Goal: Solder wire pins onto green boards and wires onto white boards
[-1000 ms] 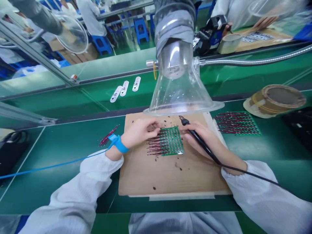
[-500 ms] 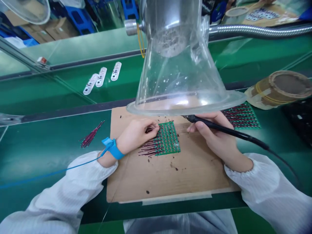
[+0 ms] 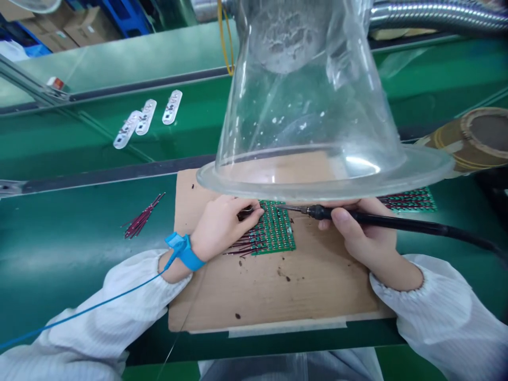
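A green circuit board (image 3: 278, 227) lies on a cardboard sheet (image 3: 238, 291), dark red wires (image 3: 242, 246) sticking out of its left side. My left hand (image 3: 220, 222), in a blue wrist strap (image 3: 186, 251), is closed in a pinch at the board's upper left. A thin strand of solder wire (image 3: 186, 317) trails from under that hand; the fingers hide its end. My right hand (image 3: 369, 233) grips a black soldering iron (image 3: 333, 213) like a pen, its tip over the board's upper part.
A clear fume hood (image 3: 309, 121) hangs low over the board. Loose dark red wires (image 3: 143, 217) lie left on the green bench. Another wired board (image 3: 416, 200) and a cardboard roll (image 3: 472, 140) sit right. Several small white boards (image 3: 172, 107) lie behind the bench's rail.
The soldering iron has come down and left relative to the board, its tip now over the pads. My left hand stays at the board's edge. The view has shifted slightly.
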The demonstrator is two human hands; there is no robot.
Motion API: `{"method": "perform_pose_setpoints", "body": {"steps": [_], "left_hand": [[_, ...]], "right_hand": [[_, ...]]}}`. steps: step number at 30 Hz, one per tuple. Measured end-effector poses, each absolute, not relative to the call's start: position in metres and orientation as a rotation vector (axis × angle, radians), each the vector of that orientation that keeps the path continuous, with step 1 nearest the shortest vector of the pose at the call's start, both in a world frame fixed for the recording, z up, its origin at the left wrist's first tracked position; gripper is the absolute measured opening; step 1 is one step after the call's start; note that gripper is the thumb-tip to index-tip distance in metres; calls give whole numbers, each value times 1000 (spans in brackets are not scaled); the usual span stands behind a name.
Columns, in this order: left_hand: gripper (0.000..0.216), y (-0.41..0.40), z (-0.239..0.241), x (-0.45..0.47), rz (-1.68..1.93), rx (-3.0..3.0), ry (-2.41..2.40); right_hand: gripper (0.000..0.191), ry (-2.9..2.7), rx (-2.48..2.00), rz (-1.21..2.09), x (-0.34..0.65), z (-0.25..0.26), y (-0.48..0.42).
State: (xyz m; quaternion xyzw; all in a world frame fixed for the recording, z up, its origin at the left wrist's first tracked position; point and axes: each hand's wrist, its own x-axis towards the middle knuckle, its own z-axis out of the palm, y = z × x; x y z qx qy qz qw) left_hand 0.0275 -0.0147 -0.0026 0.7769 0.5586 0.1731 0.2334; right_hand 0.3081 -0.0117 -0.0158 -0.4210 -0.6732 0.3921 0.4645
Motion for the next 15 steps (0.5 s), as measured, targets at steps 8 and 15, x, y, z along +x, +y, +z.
{"method": "perform_pose_setpoints", "body": {"steps": [8, 15], "left_hand": [[18, -16, -5, 30, 406, 2189, 1593], [20, -14, -8, 28, 409, 2243, 1601]], "right_hand": [[6, -1837, -1025, 865, 310, -15, -11], [3, -1946, -1024, 773, 309, -10, -9]]}}
